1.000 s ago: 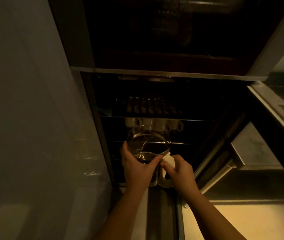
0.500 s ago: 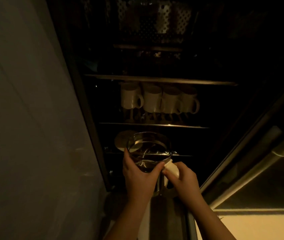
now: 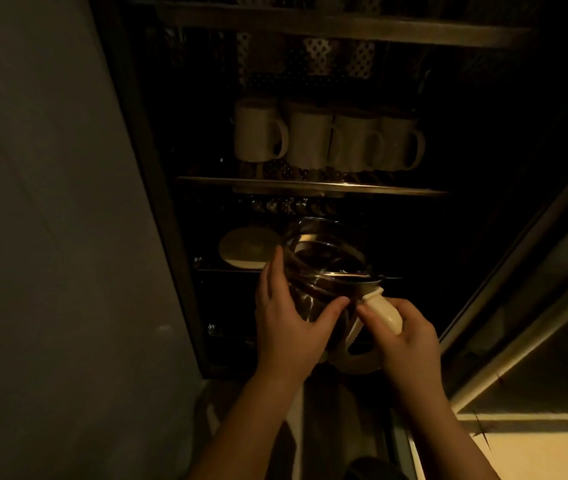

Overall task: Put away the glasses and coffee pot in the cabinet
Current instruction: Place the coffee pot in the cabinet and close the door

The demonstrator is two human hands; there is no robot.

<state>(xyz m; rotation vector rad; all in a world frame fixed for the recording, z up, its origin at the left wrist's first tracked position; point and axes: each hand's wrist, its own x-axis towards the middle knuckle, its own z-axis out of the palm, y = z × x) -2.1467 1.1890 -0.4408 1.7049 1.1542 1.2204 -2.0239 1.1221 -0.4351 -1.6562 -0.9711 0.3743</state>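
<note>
A clear glass coffee pot (image 3: 324, 268) with a cream handle is held tilted forward at the mouth of a dark open cabinet (image 3: 310, 188), at the level of a lower shelf. My left hand (image 3: 289, 323) wraps round the pot's glass body from the left. My right hand (image 3: 404, 334) grips the cream handle. The pot's base is hidden behind my hands. No drinking glasses are plainly visible in the dim light.
Several cream mugs (image 3: 327, 140) stand in a row on the shelf above the pot. A pale round plate (image 3: 244, 247) lies on the lower shelf, just left of the pot. A grey wall (image 3: 50, 237) is at left, the open cabinet door (image 3: 535, 271) at right.
The view has tilted up and drawn closer to the shelves. Both hands have carried the pot forward toward the lower shelf and tipped it forward.
</note>
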